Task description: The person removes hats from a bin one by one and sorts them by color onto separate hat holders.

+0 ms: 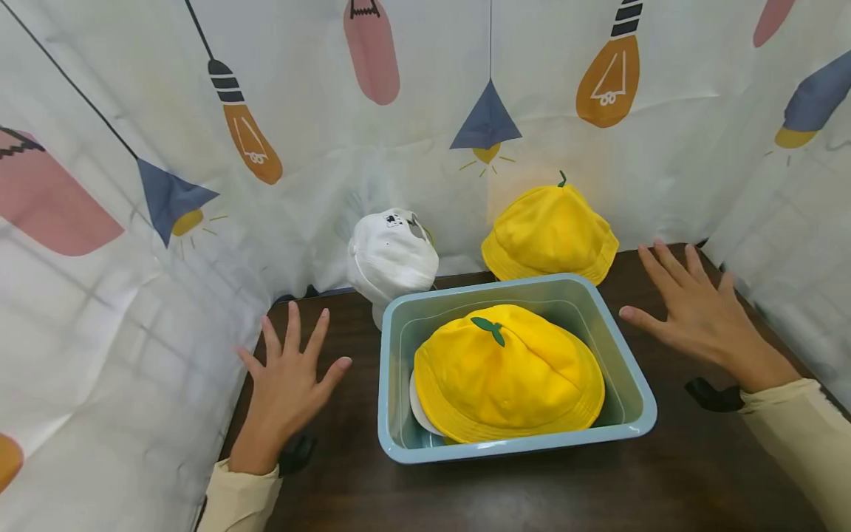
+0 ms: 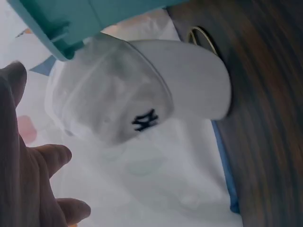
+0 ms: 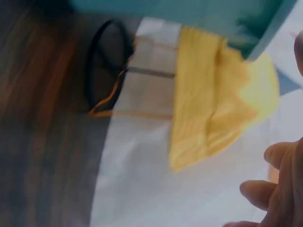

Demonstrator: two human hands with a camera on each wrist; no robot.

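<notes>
Flanking a pale blue bin (image 1: 518, 445) on a dark tabletop (image 1: 346, 488), a person's left hand (image 1: 286, 388) and right hand (image 1: 708, 321) are both spread wide, holding nothing. The bin, with a yellow hat (image 1: 512, 380) inside, lies between them: rightward of the left hand, leftward of the right. Its long axis runs side to side; the right hand looks nearer.

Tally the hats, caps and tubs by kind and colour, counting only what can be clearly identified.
Light blue tub: 1
Yellow hats: 2, one inside the tub, one behind it
White cap: 1
Total: 4

Not counted: a white edge under the hat in the tub, too hidden to identify.
</notes>
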